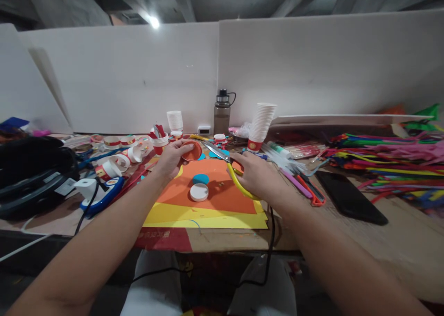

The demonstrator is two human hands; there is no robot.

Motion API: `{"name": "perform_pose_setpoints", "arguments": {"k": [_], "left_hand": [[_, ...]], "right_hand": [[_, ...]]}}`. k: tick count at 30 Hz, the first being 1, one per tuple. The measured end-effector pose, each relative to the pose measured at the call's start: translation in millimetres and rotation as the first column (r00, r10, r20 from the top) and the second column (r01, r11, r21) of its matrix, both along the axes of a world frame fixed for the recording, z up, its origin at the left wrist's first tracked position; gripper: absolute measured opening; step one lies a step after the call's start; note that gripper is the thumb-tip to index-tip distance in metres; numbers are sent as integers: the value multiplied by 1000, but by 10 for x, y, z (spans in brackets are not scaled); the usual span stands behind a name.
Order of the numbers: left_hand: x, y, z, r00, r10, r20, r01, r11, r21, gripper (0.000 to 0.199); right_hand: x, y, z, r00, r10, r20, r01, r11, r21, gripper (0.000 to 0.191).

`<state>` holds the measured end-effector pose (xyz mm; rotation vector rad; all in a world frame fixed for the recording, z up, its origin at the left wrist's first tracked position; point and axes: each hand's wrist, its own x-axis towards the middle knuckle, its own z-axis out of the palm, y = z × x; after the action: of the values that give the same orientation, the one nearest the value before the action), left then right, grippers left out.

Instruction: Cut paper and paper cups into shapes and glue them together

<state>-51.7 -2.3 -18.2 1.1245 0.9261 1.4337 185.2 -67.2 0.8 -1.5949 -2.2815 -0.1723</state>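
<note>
Between the fingers of my left hand [173, 158] is a round orange-red disc [192, 151], held up above the sheets. My right hand [253, 173] grips yellow-handled scissors [239, 184], their blades pointing up and left toward the disc without clearly touching it. Beneath both hands lies an orange sheet [215, 203] on top of yellow sheets [208, 220]. On the orange sheet are a white round lid-like piece [199, 192] and a blue disc [200, 179] just behind it. More blue cut pieces [219, 154] lie farther back, partly behind the scissor blades.
A stack of paper cups [262, 126] and a water bottle [222, 110] stand at the back. To the right are a black phone [350, 198] and colourful pipe cleaners [388, 154]. At left are a white-and-blue glue gun [100, 193], cut cups [109, 168] and a black case [34, 177].
</note>
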Motion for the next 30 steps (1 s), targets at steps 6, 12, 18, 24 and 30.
{"name": "perform_pose_setpoints", "arguments": {"k": [6,12,18,24,30], "left_hand": [[-13,14,-12,1000,-14,-10,14,1000,-12,34],[-6,-12,11,999,-25,-31,25,1000,2,33],[-23,19,-20,998,-20,-64,23,999,35,31],[-28,15,-41,996,-55,-65,58,997,55,29],[-18,-12,-1,990,-125,-57,128,991,34,27]], "right_hand": [[-21,-11,-21,997,-1,83,-2,999,34,42],[-19,14,-61,995,1,99,-6,999,46,43],[-19,22,-81,998,21,52,-23,999,25,39],[-32,-3,-30,992,-25,123,24,1000,10,42],[-24,-20,-8,986,-41,161,33,998,54,38]]}}
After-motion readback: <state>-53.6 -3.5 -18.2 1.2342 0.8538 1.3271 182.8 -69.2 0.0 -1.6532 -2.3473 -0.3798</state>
